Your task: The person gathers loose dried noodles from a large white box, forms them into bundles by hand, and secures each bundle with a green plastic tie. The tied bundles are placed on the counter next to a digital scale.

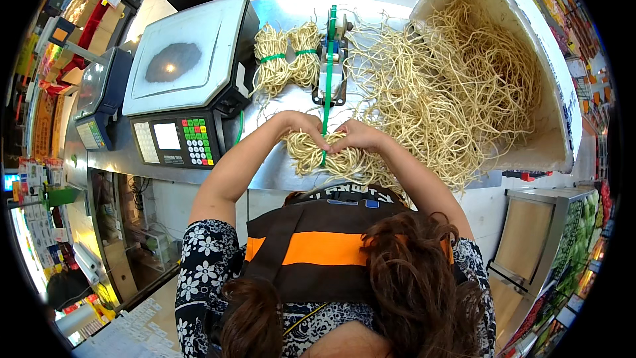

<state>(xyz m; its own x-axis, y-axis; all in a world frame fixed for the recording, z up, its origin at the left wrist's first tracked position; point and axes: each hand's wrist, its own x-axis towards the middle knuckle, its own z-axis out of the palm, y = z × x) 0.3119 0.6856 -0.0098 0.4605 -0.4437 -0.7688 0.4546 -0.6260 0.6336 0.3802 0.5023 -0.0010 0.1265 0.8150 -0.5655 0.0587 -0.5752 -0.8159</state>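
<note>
My left hand [309, 127] and my right hand [357, 136] meet over a bundle of thin pale root-like strands [304, 155] near the table's front edge. Fingertips of both hands pinch the green tape [326, 112], which crosses the bundle and runs up to a tape dispenser [334, 72]. The bundle's underside is hidden. Behind it, left of the dispenser, lie two bundles, one [272, 62] beside the other [304, 57], each bound with green tape.
A weighing scale [171, 67] stands at the left on the metal table [268, 171]. Loose strands [412, 84] spread from a tipped white foam box [556, 94] at the right. A smaller scale [94, 94] stands farther left.
</note>
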